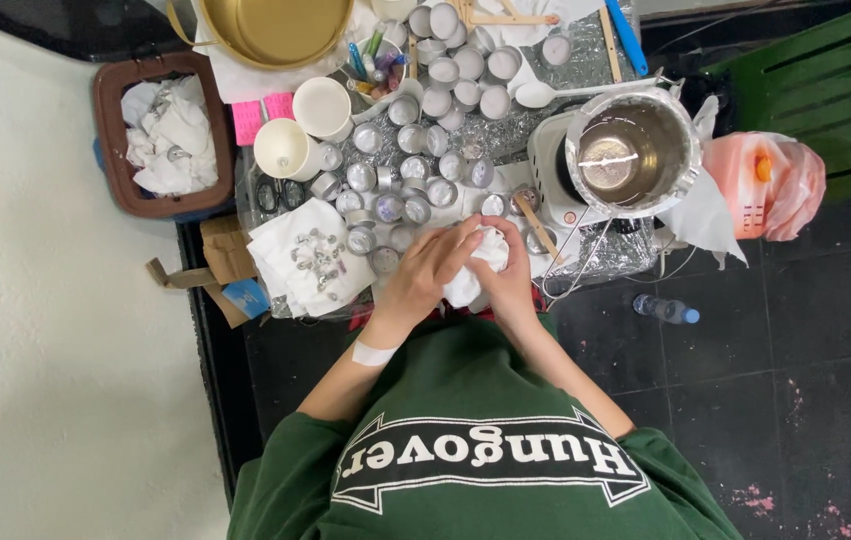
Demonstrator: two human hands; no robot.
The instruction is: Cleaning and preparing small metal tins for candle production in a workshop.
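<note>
My left hand [427, 268] and my right hand [511, 278] meet at the near edge of the table, both closed around a crumpled white tissue [473, 272]. Whether something small sits inside the tissue cannot be told. A white bandage wraps my left wrist [375, 352]. Just beyond my hands lie several small round metal tins [397, 180] on the foil-covered table [505, 130]. A wooden stick [537, 226] lies right of my hands.
A metal pot [633, 150] stands on a white hot plate at the right. Two white cups [303, 128], a gold bowl [275, 30] and a tissue with small metal pieces [313, 258] sit left. A brown bin [157, 135], water bottle [665, 310] and pink bag [770, 182] flank the table.
</note>
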